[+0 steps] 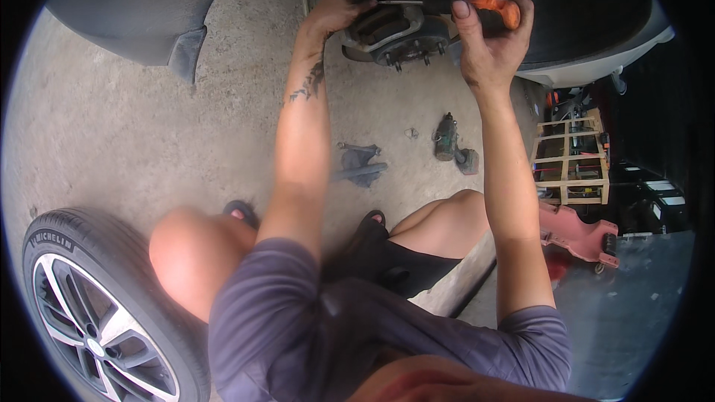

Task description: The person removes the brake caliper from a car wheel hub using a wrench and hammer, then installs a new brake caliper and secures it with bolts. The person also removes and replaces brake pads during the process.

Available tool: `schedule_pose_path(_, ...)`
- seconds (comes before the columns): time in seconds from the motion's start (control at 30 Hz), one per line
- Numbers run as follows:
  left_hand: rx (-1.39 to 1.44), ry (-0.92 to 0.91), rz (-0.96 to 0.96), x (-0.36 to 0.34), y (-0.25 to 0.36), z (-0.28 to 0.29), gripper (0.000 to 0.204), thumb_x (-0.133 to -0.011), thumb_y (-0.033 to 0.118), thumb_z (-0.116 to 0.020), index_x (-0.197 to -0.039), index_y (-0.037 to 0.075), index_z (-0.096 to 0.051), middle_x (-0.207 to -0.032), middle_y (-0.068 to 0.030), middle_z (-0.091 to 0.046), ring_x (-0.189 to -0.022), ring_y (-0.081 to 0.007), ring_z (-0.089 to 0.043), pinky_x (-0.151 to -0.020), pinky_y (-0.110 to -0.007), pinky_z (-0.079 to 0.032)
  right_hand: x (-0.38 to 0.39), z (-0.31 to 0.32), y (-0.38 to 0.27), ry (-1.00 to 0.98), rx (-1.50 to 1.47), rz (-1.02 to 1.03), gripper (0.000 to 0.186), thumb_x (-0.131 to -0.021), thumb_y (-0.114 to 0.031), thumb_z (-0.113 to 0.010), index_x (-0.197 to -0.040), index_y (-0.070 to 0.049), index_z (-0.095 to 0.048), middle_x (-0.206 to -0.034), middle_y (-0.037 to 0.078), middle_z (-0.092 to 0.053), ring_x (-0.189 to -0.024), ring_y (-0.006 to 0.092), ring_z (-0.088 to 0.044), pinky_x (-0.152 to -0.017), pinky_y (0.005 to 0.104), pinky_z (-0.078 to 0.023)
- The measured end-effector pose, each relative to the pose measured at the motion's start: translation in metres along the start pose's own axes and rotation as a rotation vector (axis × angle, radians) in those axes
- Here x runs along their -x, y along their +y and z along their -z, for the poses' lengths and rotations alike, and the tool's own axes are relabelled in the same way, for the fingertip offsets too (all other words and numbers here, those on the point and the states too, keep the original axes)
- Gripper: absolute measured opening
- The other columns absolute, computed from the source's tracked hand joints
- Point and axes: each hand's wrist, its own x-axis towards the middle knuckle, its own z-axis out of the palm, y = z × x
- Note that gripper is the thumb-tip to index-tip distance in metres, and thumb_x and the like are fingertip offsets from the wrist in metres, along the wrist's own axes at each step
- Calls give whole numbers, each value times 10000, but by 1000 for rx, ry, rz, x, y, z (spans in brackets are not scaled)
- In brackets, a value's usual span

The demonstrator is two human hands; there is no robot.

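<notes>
My right hand (491,48) is closed around the orange-and-black handle of a screwdriver (494,9). Its thin metal shaft points left, across the top of a brake caliper (383,26), to the fingers of my left hand (334,13). That hand is closed at the caliper's left side; what its fingertips hold is too dark to make out. Below the caliper sits the wheel hub (411,50), its studs bare and sticking out toward me. I cannot tell exactly where the screwdriver's tip rests.
A wheel with its tyre (112,313) lies at my lower left. On the concrete floor are a green cordless impact wrench (447,138) and a dark cloth-like piece with a metal part (361,165). To the right stand a wooden crate (570,158) and a red floor jack (577,232).
</notes>
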Motion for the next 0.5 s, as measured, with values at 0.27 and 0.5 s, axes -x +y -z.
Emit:
schedule_pose_path(0.27,1066,523,120,9,-15,-5,333,-915,97,-526,-1192,-86,-511,-1102,-221,-622,-1046,-321,-623,-826,-358,-547,106,62,8,39,-261,-425,359,-867,-195,-688,-1065,-49,-427,-800,100,-622,-736,130,-587,-685,251,-452)
schedule_pose_path(0.5,1169,98,30,67,38,-3,422,-931,141,-540,-1276,-80,-437,-1174,-264,-573,-1089,-382,-593,-846,-478,-562,133,74,23,-113,-425,-947,268,-860,-272,-693,-929,-53,-556,-737,28,-567,-661,98,-535,-594,234,-412)
